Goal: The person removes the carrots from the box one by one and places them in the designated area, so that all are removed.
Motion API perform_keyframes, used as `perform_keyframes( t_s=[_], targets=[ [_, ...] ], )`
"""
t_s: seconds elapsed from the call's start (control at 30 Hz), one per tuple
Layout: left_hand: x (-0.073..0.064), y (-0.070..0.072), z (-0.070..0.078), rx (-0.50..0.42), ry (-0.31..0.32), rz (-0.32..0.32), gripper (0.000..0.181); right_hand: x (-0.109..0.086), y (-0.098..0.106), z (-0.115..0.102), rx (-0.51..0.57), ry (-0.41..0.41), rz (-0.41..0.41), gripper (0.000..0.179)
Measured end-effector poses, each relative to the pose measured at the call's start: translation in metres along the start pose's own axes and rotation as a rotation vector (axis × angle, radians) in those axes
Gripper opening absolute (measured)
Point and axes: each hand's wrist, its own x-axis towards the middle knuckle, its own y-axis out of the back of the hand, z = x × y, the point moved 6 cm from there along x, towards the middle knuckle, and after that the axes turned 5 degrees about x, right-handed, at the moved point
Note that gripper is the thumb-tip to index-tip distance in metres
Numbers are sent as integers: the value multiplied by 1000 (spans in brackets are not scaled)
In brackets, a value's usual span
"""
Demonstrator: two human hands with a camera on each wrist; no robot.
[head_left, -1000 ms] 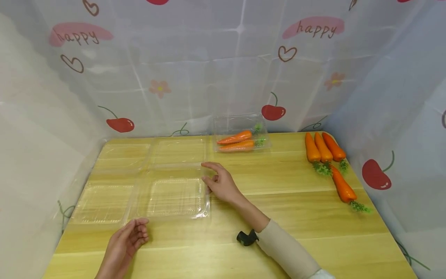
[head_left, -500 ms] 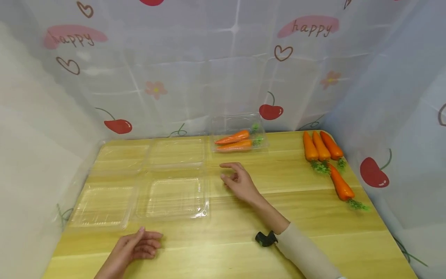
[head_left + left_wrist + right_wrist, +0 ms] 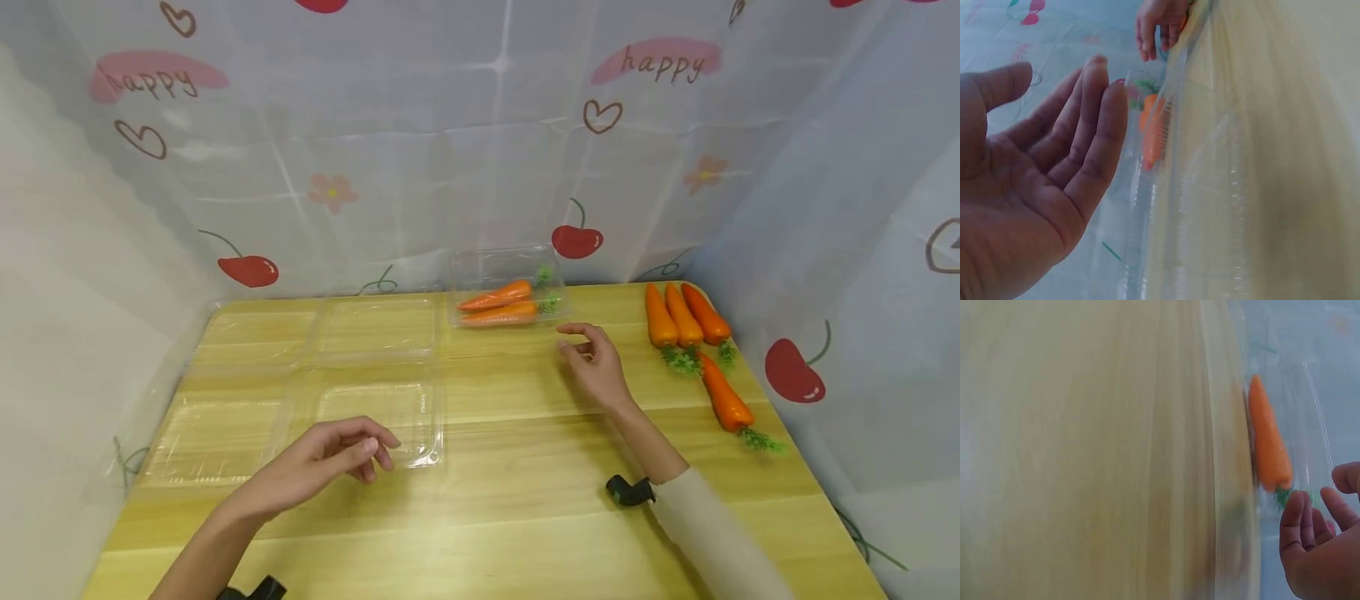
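Observation:
My left hand (image 3: 330,458) hovers over the near right corner of a clear plastic clamshell box (image 3: 431,454), fingers loosely bent and holding nothing. In the left wrist view its palm and relaxed fingers (image 3: 1100,131) show plainly. My right hand (image 3: 596,367) is in the air over the table between a clear box (image 3: 457,321) with two carrots in it and the loose carrots on the right. Nothing is in its grasp; thumb and forefinger stand apart. The boxed carrots (image 3: 501,314) lie side by side, leafy ends to the right. Nearest the right hand among the loose ones is an orange carrot (image 3: 662,317).
More clear plastic boxes (image 3: 217,442) spread open over the left part of the wooden table (image 3: 510,500). A slanting carrot (image 3: 726,396) lies in front of the others at the right edge. A printed curtain (image 3: 405,150) encloses the back and sides.
My right hand has left the clamshell's right edge and moved right toward the loose carrots. My left hand has risen from the table front and moved right, over the clamshell's corner.

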Motion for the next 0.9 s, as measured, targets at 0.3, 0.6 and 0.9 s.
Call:
perform_keyframes(
  t_s=[0.3,0.6,0.9],
  targets=[
    [82,39,9,159,39,115,33,30,30,14,196,-70,101,48],
    [157,69,2,202,88,279,37,68,29,11,236,-140,61,49],
    [197,84,-13,303,128,354,44,97,17,3,63,-158,-5,44]
  ],
)
